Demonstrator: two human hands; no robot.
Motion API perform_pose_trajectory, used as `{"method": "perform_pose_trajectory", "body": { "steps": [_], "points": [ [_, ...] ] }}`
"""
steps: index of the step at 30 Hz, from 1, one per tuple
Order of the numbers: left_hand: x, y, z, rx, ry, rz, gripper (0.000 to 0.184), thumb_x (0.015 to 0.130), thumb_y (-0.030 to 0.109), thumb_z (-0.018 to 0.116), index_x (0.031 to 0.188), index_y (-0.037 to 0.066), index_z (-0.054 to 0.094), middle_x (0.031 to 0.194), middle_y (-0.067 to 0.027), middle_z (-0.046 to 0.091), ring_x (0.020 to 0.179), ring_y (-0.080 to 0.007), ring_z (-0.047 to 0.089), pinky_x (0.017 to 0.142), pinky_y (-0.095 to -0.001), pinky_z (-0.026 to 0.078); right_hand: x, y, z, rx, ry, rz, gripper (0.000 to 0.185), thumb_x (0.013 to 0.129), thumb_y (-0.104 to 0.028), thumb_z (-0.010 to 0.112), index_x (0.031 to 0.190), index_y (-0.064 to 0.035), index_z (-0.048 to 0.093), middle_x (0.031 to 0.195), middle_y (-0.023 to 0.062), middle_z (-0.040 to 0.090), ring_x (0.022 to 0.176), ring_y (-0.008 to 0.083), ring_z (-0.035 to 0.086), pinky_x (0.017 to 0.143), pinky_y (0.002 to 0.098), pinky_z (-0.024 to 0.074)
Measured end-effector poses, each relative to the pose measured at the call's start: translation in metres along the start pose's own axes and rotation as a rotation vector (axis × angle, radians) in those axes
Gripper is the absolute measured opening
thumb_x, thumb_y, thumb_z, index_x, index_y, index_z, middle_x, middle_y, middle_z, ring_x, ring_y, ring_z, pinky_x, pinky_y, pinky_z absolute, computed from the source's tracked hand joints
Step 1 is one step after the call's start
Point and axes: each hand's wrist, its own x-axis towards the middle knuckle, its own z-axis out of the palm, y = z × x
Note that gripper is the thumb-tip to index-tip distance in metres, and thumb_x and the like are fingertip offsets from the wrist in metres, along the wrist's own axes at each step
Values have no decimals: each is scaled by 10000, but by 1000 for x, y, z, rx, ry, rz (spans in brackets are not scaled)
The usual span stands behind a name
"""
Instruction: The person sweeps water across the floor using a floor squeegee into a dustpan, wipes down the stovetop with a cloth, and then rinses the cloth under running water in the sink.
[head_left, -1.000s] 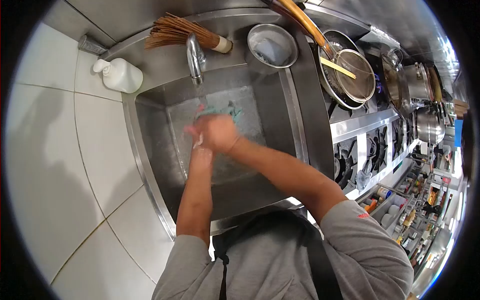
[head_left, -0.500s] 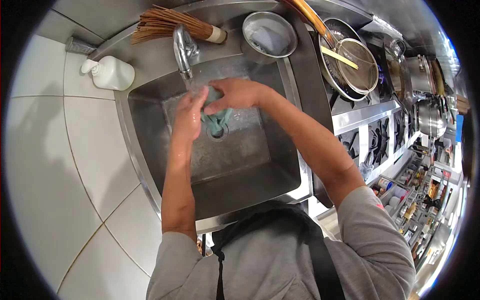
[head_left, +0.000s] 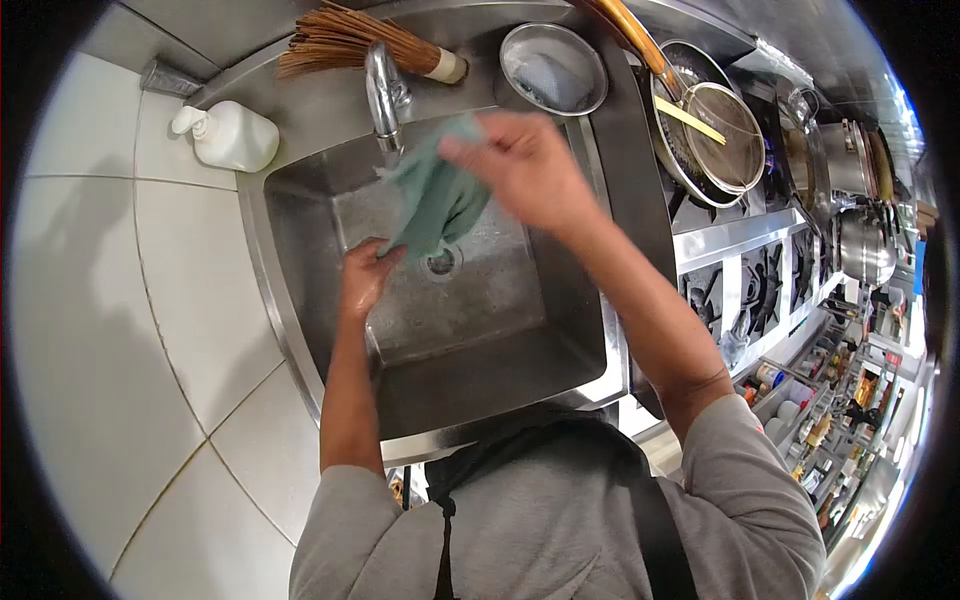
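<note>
A wet green cloth [head_left: 437,200] is stretched between my two hands over the sink [head_left: 470,378], just below the faucet [head_left: 383,95]. My left hand [head_left: 366,275] pinches its lower left corner. Higher up and to the right, my right hand [head_left: 530,165] grips the opposite end; motion blurs it a little. Under the cloth's lower edge the drain [head_left: 441,263] shows in the basin floor. Part of the faucet's stream is hidden behind the cloth.
A bundled stick brush [head_left: 375,45] lies behind the faucet. Beside it stands a metal pot [head_left: 553,70] with a scrubber inside. On the left is a white pump bottle [head_left: 233,138]. A strainer [head_left: 725,140] rests in a wok [head_left: 668,145] on the stove at right.
The cloth was bunched between both hands under the faucet. Now it is spread open, my left hand lower and my right hand farther up and right.
</note>
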Motion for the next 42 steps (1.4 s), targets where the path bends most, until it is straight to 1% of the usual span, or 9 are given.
{"method": "perform_pose_trajectory", "body": {
  "steps": [6,8,9,11,13,16,26,35,42],
  "points": [
    [5,78,34,-1589,130,-213,278,996,291,620,1169,84,685,1135,-90,716,1029,-274,687,964,-416,553,39,129,22,-311,276,2,300,1025,-265,578,1133,-14,702,1061,197,724,986,295,689,886,423,529],
    [35,26,62,-1490,100,-155,322,1002,316,581,1213,84,655,1211,-101,678,1113,-270,654,986,-423,540,15,168,85,-535,75,-125,286,982,-269,584,1103,-36,698,1091,245,701,1026,414,671,882,493,529],
    [50,3,75,-1555,-56,-98,343,1007,325,557,1235,83,640,1241,-107,663,1144,-271,642,991,-429,537,-6,120,109,-449,-118,229,240,941,-272,641,985,-48,713,1017,221,697,946,402,687,807,512,548],
    [85,-37,92,-1741,-531,49,385,1018,340,503,1278,76,609,1293,-117,635,1195,-276,622,994,-443,536,-37,110,127,-637,-180,-108,230,908,-270,689,840,-50,696,922,198,689,848,395,684,732,506,550],
    [81,-26,97,-1801,-608,-15,409,1031,353,460,1292,70,598,1293,-120,634,1187,-281,627,977,-451,545,-24,133,124,-634,164,-166,275,897,-296,708,763,-59,672,862,170,681,817,376,680,705,483,548],
    [32,79,97,-1504,110,-438,429,1048,374,417,1270,62,611,1227,-116,667,1103,-283,664,927,-454,569,3,148,112,-610,360,-168,285,887,-340,710,764,-83,704,830,144,688,849,346,686,737,455,559],
    [25,130,78,-1438,236,-534,334,1073,350,490,1121,67,663,1074,-86,694,948,-261,678,813,-400,567,19,133,104,-606,226,44,257,873,-292,708,695,-106,710,825,108,717,846,322,695,744,431,562],
    [29,123,22,-157,48,110,351,1043,335,624,1155,11,697,936,6,631,853,-113,551,764,-280,445,20,106,32,-195,-144,-76,543,800,-329,796,1195,-25,580,1052,211,701,979,316,677,875,407,520],
    [11,117,31,-394,227,379,233,1002,215,692,1078,-5,671,915,-11,686,841,-89,592,778,-269,476,21,78,46,-414,-45,-58,263,882,-216,742,869,29,649,769,202,668,670,357,600,668,432,498]
  ]
}}
